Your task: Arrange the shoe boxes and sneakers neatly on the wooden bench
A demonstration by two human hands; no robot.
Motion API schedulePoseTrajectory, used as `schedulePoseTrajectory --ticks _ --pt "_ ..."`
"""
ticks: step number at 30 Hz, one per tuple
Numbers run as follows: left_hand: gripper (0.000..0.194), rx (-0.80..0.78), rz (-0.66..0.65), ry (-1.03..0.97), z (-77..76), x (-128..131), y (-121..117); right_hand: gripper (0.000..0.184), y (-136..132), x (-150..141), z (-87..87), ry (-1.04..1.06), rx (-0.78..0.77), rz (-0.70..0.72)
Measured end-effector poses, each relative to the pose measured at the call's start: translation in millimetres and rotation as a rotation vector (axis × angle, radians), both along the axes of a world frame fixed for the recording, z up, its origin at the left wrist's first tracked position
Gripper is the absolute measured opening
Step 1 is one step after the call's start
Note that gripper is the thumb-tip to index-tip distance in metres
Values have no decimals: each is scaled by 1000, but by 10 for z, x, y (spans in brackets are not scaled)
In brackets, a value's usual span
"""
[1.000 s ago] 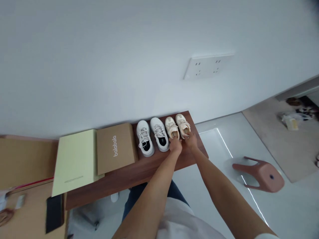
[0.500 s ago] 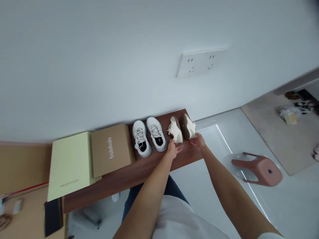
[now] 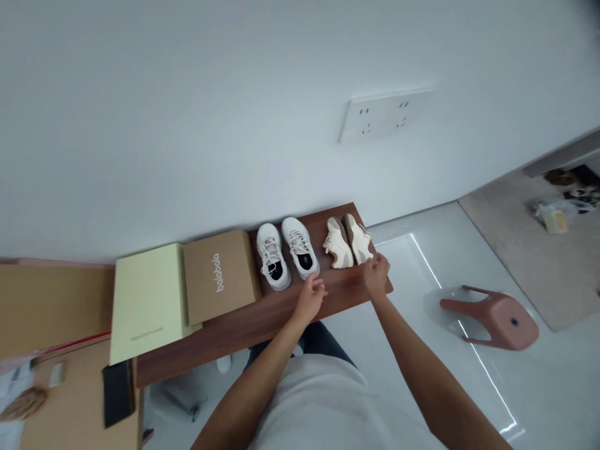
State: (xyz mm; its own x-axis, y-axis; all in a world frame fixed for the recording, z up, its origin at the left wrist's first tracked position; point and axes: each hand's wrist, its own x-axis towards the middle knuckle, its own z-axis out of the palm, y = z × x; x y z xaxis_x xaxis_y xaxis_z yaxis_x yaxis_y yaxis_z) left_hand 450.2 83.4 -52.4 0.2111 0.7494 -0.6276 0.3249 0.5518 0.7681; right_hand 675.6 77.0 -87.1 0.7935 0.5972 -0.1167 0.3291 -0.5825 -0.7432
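Two small cream shoes with brown soles lie on their sides, soles facing each other, near the right end of a dark wooden bench. My right hand (image 3: 376, 275) is at the heel of the right cream shoe (image 3: 360, 240), its fingers curled against it. The left cream shoe (image 3: 339, 245) lies close beside it, untouched. My left hand (image 3: 310, 300) is open, fingers loosely bent and apart, just by the heel of a white lace-up sneaker (image 3: 300, 245). Its mate, another white sneaker (image 3: 272, 256), stands upright to the left, toe toward the wall.
On the wooden bench (image 3: 281, 309), left of the sneakers, sit a brown shoebox (image 3: 220, 275) and a pale green box (image 3: 147, 300). A wall socket plate (image 3: 387, 115) is above. A pink stool (image 3: 509, 322) stands on the floor at right. Cardboard (image 3: 79, 400) is at lower left.
My left hand has let go of the left cream shoe and moved left toward the sneakers. The cream shoes have come closer together. My right hand stays at the right shoe's heel, fingers more curled.
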Motion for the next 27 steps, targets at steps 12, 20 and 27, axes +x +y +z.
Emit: schedulePoseTrajectory --ticks 12,20,27 --pt "17 342 80 633 -39 -779 411 14 378 -1431 31 147 -33 574" --pt "23 -9 530 -181 -352 -1022 101 35 -29 -970 -146 982 78 88" --pt "50 -74 401 158 -406 -887 23 33 -511 -1160 -390 804 4 -204"
